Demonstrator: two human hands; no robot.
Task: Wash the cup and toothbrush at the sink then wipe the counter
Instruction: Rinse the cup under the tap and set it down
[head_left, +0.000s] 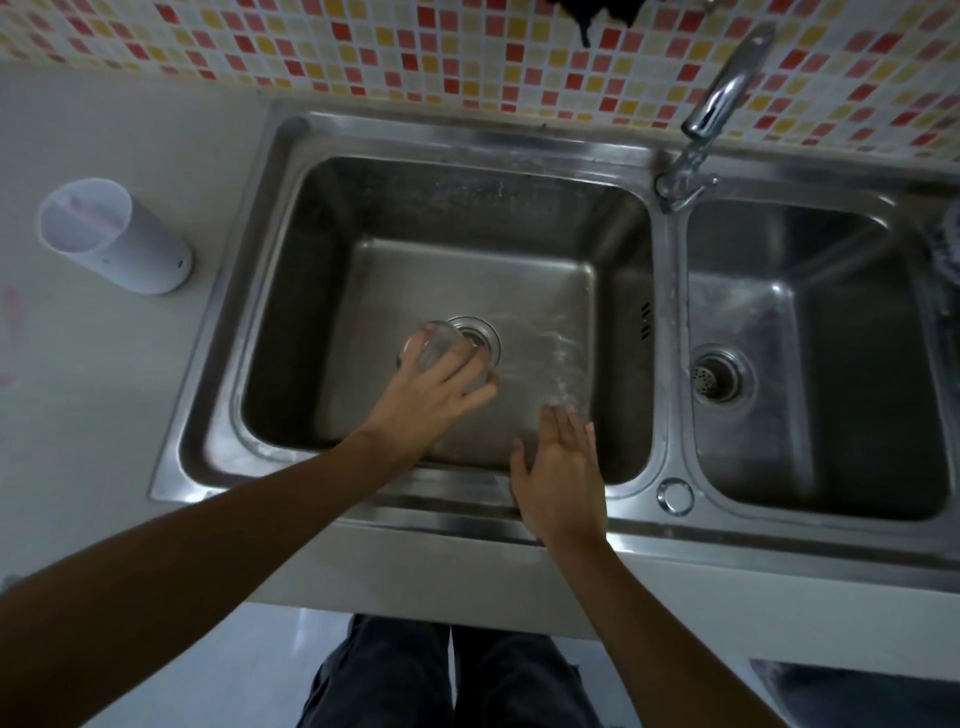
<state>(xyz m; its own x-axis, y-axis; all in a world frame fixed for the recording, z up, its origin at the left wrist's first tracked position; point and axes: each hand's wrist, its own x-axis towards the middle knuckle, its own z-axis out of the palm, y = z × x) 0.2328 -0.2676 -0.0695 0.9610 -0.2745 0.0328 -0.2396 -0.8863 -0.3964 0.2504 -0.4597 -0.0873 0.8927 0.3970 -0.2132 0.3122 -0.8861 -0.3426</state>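
The left hand (436, 395) grips a clear cup (434, 345), with the fingers curled round its side. The cup is tilted, its mouth turned away from the person, and it sits low in the bigger basin of the sink (467, 140). The drain (480, 338) is right beyond the fingers of this hand, partly behind the cup.

The right hand (558, 478) holds nothing. Its fingers are straight and close together, the thumb out to the side. It is above the front edge of the same basin, near the left hand but not touching it. Beyond its fingertips the basin floor looks wet.

Far beyond the right hand and more to the right stands the tap (722, 93), its spout over the strip between the two basins. Well to the left of the left hand a white holder (114, 236) stands on the counter (93, 364). Something pink shows faintly inside it, and I cannot tell if this is the toothbrush.
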